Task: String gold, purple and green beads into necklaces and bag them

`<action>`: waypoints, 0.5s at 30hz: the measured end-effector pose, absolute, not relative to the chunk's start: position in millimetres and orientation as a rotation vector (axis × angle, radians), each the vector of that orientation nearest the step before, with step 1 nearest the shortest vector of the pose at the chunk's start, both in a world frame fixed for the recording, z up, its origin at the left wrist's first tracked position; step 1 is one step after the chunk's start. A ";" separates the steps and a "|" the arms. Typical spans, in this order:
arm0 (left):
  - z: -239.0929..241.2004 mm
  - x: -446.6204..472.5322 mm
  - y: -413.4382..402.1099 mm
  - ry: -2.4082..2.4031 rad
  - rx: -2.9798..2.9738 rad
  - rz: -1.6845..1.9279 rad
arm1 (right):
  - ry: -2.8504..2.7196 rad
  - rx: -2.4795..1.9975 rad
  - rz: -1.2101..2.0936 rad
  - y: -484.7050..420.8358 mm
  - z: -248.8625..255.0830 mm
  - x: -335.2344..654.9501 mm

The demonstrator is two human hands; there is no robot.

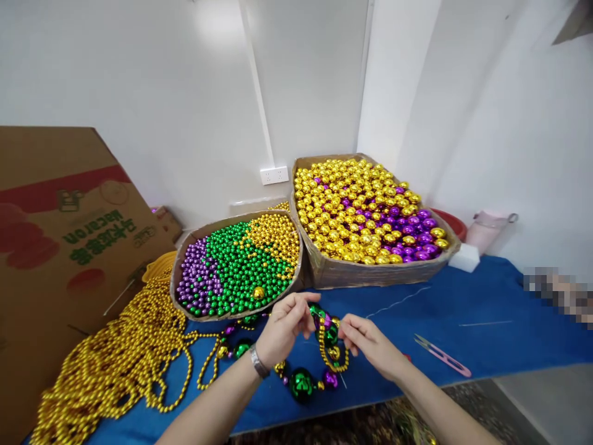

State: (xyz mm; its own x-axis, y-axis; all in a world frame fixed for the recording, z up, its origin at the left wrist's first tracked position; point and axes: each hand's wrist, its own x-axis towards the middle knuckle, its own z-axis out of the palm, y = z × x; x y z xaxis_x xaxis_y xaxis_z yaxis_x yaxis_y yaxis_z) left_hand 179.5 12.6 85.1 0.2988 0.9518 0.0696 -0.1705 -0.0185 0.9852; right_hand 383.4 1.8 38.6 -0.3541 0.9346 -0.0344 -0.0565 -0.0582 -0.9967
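Observation:
A bead necklace of green, purple and gold balls lies partly on the blue cloth and is lifted between both hands. My left hand, with a metal band on its wrist, pinches the strand near a green bead. My right hand pinches the strand's other side, fingers closed. A big green ball and a purple one hang below the hands.
A round tray of small purple, green and gold beads and a cardboard box of large gold and purple balls stand behind. Gold bead strands pile at left beside a carton. Pink snips lie at right.

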 end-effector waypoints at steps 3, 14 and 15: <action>84.1 188.8 13.3 0.610 0.967 1.099 | -1.258 -0.953 1.543 2.2 38.5 382.0; 99.3 195.0 16.1 0.652 1.147 1.014 | -1.020 -0.748 1.503 10.2 86.9 386.5; 98.8 193.6 15.5 0.671 1.177 1.018 | -1.038 -0.750 1.497 9.5 85.1 387.1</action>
State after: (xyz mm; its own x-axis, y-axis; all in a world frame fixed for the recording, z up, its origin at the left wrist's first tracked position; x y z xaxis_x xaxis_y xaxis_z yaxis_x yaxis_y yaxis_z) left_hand 193.6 15.5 98.8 0.4187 0.9049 0.0759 -0.2873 0.0527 0.9564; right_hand 387.1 9.5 85.1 -0.1870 0.9788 0.0837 -0.4217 -0.0030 -0.9067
